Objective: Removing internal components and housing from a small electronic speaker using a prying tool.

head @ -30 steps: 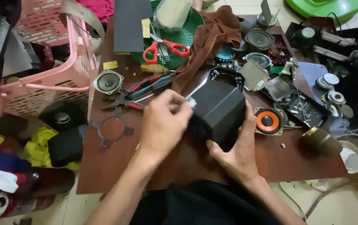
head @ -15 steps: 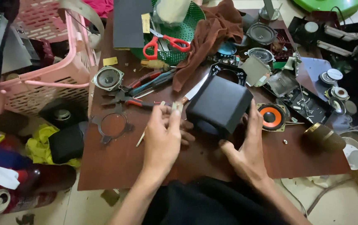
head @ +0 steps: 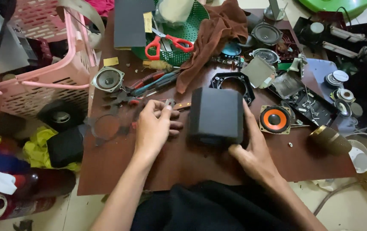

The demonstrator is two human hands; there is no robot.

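black speaker box (head: 216, 114) gripped by right hand (head: 254, 152) fingers, left hand (head: 154, 128) fingers pinching small metal part (head: 169, 103)

Dark brown table (head: 119, 171): black speaker box (head: 216, 115), orange-cone speaker (head: 275, 119), silver speaker (head: 108, 79), green colander (head: 187, 32), brown rag (head: 211, 42), pliers (head: 149, 83).

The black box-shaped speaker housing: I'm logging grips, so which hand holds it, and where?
The right hand grips the black box-shaped speaker housing by its right side and near lower corner. The left hand pinches a small metal piece instead.
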